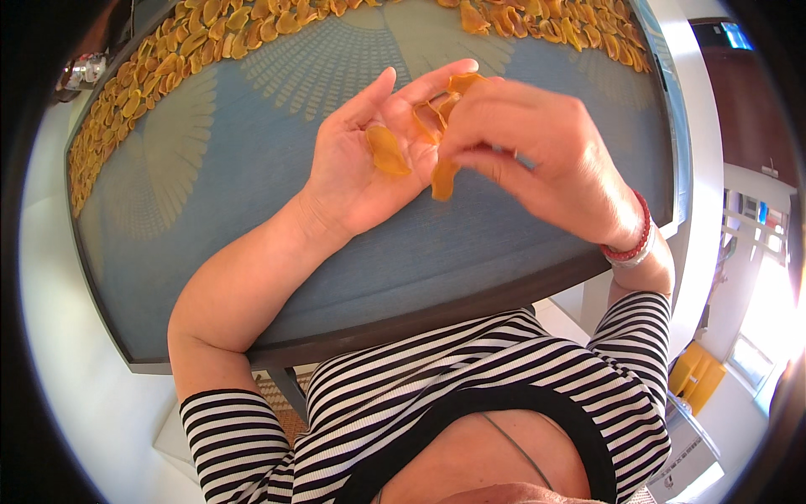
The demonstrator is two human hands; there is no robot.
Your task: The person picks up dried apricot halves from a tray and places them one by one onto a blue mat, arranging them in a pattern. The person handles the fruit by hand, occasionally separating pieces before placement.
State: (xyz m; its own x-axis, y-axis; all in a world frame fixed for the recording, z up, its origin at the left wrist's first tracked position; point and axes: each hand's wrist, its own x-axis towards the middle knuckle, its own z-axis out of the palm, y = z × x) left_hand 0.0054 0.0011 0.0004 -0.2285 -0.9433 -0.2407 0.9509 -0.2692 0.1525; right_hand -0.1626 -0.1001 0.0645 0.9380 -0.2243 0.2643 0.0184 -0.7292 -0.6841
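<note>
My left hand (362, 167) lies palm up above the blue tabletop (352, 277), fingers apart. It bears several thin, translucent amber slices that look like dried food. One amber slice (387, 151) rests flat on the palm near the thumb; curled amber slices (429, 120) lie towards the fingers. My right hand (535, 145), slightly blurred, reaches over the left fingers from the right. Its thumb and fingertips pinch an elongated amber slice (443, 181), which hangs down at the side of the left palm. The right hand hides part of the left fingers.
Many amber slices (170, 60) are spread in a curved band along the table's far and left edges. More amber slices (548, 22) cover the far right. A dark raised rim (441, 309) borders the table in front of my striped top. A yellow object (698, 378) stands at right.
</note>
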